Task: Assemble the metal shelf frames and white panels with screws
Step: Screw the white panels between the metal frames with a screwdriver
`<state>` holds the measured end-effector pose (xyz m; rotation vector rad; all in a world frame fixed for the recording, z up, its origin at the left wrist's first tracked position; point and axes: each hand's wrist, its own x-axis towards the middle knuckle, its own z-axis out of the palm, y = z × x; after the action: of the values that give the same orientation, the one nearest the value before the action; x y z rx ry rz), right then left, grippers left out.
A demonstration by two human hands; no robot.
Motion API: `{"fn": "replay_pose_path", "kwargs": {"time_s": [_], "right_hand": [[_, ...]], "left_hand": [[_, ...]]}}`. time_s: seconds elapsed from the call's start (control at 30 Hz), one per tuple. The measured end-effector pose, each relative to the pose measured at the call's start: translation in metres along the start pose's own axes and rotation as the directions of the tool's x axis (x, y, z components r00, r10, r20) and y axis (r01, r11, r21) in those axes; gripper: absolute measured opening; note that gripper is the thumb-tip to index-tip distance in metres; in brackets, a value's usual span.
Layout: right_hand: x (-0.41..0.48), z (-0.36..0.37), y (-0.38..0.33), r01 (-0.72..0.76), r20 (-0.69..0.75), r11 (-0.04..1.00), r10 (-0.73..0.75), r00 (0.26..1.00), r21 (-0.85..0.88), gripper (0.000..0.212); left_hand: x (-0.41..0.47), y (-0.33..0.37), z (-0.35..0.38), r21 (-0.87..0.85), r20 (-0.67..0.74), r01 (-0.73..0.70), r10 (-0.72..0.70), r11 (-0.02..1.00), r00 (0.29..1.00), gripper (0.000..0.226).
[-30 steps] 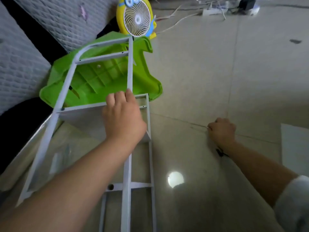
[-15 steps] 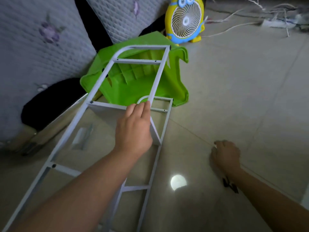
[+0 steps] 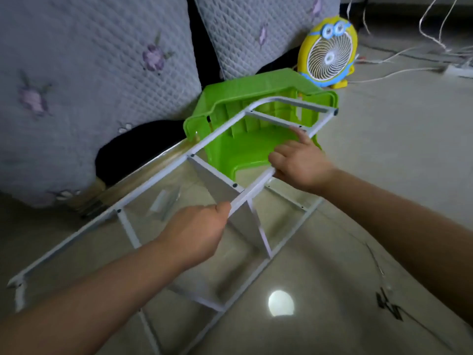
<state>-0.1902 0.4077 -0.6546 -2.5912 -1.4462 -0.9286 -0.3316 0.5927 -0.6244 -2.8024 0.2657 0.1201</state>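
The upper frame [image 3: 153,182] is held slantwise above the floor [image 3: 384,175], with a white panel [image 3: 245,226] standing between it and the lower frame [image 3: 288,238] beneath; the left hand [image 3: 194,234] has its grip closed round the upper frame's near rail, just beside the panel; the right hand [image 3: 299,162] grips the same rail farther up, forefinger stretched along it; behind lie a tipped green stool [image 3: 250,98], a yellow fan [image 3: 330,55] and quilted cushions [image 3: 89,73].
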Motion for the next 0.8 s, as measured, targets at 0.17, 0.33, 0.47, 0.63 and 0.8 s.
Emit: {"fn": "replay_pose_path", "kwargs": {"time_s": [0.17,0.33,0.47,0.63,0.8], "right_hand": [[0.013,-0.03,-0.047,0.021,-0.099,0.994,-0.01,0.995,0.104,0.049],[0.029,-0.05,-0.08,-0.085,0.218,0.996,0.076,0.973,0.035,0.05],[0.047,-0.027,-0.081,-0.325,0.576,0.946,0.269,0.772,-0.006,0.045],[0.043,0.047,-0.077,-0.523,0.68,0.851,0.404,0.612,-0.035,0.032],[0.022,0.081,-0.097,-0.588,0.798,0.809,0.352,0.489,0.003,0.047]], "left_hand": [[-0.034,-0.078,-0.008,0.063,-0.115,-0.167,0.174,0.984,0.978,0.042],[-0.028,-0.108,0.005,-0.035,-0.088,-0.161,0.157,0.986,0.984,0.024],[0.0,-0.115,0.027,0.014,-0.091,-0.077,0.078,0.997,0.993,0.033],[0.005,-0.097,0.069,-0.042,-0.026,0.024,-0.025,0.999,0.999,0.052],[-0.038,-0.075,0.107,-0.178,0.132,-0.12,0.145,0.977,0.981,0.042]]}}
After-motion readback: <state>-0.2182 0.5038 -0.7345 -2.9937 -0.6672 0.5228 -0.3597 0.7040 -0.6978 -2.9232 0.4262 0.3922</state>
